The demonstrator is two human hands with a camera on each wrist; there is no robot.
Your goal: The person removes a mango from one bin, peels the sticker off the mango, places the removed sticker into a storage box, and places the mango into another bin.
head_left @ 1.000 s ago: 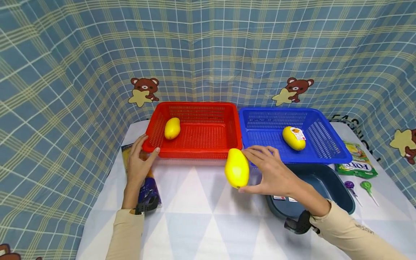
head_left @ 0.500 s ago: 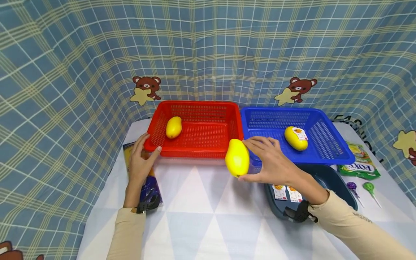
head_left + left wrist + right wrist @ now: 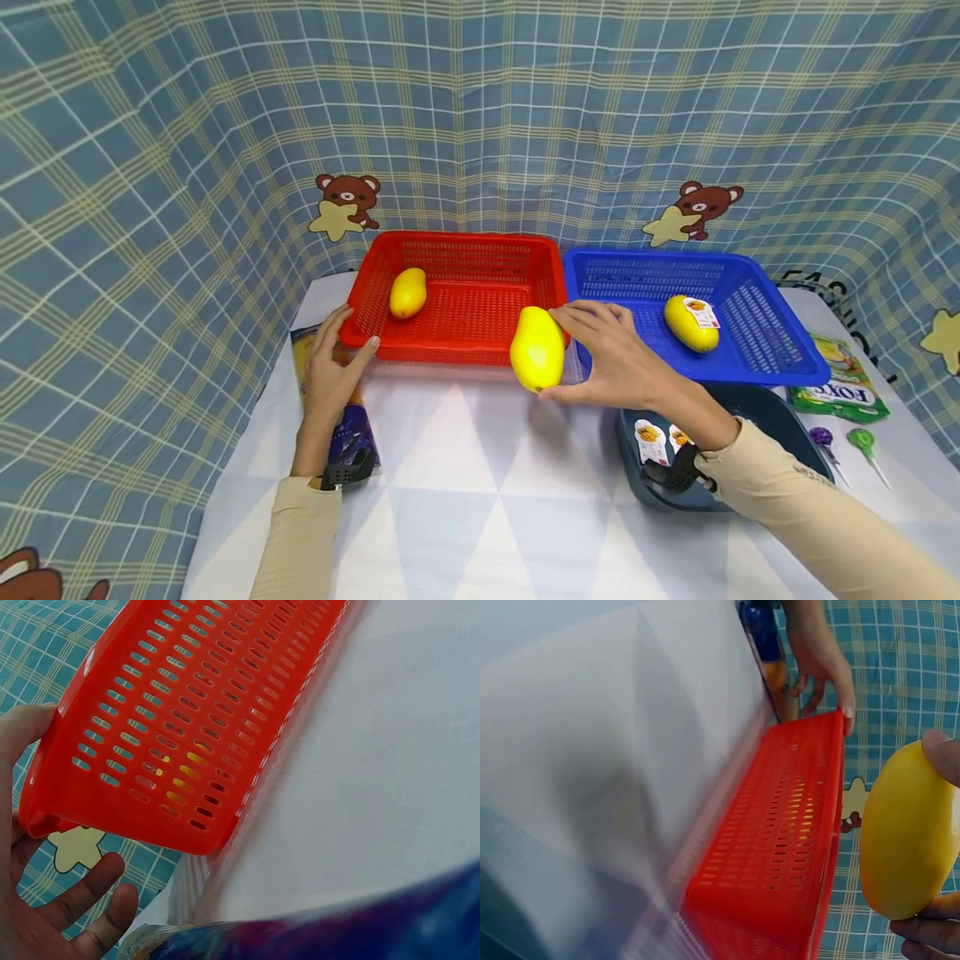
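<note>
My right hand [image 3: 618,358] holds a yellow mango [image 3: 537,350] between thumb and fingers, raised in front of the red basket's right front corner. The right wrist view shows this mango [image 3: 907,832] close up, the thumb at one end and fingers at the other. At the left front corner of the red plastic basket [image 3: 450,350], my left hand [image 3: 328,375] holds the rim, its thumb on the front edge and fingers along the side. Other fingers [image 3: 90,889] stay off the basket in the left wrist view. Another mango [image 3: 408,293] lies inside the red basket, at its left.
A blue basket [image 3: 750,375] with a stickered mango [image 3: 690,323] adjoins the red one. In front stands a dark bin [image 3: 652,487] with price labels inside. Farther right are a green candy bag [image 3: 843,387] and two lollipops [image 3: 822,437]. A purple-and-gold packet [image 3: 352,433] lies under my left forearm.
My right hand has lifted the mango and carried it forward, slightly left, towards the red basket. My left hand keeps its place at the corner. The view has shifted slightly.
</note>
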